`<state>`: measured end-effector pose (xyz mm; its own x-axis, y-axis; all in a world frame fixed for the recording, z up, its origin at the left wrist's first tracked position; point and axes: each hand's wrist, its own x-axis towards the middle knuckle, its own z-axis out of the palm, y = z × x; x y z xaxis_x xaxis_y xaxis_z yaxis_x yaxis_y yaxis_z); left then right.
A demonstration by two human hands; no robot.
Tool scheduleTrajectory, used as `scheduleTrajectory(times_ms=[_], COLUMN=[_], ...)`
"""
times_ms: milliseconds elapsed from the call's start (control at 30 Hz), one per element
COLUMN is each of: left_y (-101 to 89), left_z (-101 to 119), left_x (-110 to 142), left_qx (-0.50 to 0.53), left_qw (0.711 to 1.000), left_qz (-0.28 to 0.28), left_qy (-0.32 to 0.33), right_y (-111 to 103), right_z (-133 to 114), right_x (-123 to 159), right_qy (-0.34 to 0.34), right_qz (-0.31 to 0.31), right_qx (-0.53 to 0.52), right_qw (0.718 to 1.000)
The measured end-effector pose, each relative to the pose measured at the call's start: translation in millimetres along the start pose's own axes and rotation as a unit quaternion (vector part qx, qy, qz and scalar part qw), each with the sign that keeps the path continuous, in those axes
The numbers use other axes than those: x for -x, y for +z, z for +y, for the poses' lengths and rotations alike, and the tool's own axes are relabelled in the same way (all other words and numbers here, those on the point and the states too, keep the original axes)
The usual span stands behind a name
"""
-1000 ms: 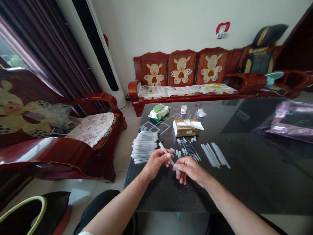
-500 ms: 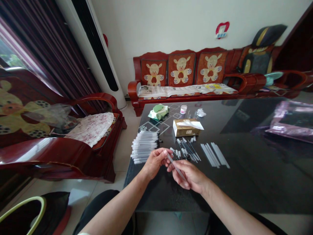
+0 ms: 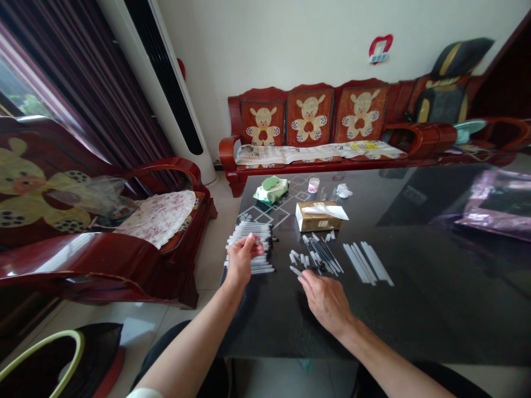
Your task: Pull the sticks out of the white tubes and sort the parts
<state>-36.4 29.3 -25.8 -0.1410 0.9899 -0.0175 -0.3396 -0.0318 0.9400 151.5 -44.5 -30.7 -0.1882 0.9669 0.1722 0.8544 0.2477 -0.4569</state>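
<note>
On the table (image 3: 440, 309), taking the right hand (image 3: 327, 300) as the clock's centre, apparently assembled pens (image 3: 255, 228) lie stacked at ten o'clock. That hand pinches a white tube (image 3: 295, 270); the left hand (image 3: 241, 258), over the stack, has fingers drawn together, contents unclear. Seemingly unassembled: tubes (image 3: 376, 263) at one, refills (image 3: 321, 255) at twelve, caps (image 3: 302, 259) at eleven.
</note>
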Motion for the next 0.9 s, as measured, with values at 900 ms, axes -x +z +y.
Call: scheduleTrajectory(times_ms=[900], left_y=[4.8], left_z=[-25.2], left_x=[11.4], left_qx=[-0.058], left_qw=[0.978], left_qz=[-0.164], left_qy=[-0.115], right_y=[-48.4], right_z=[131.4], right_x=[-46.1], right_qy=[0.226], right_qz=[0.081], right_qx=[0.219], right_qw=[0.946])
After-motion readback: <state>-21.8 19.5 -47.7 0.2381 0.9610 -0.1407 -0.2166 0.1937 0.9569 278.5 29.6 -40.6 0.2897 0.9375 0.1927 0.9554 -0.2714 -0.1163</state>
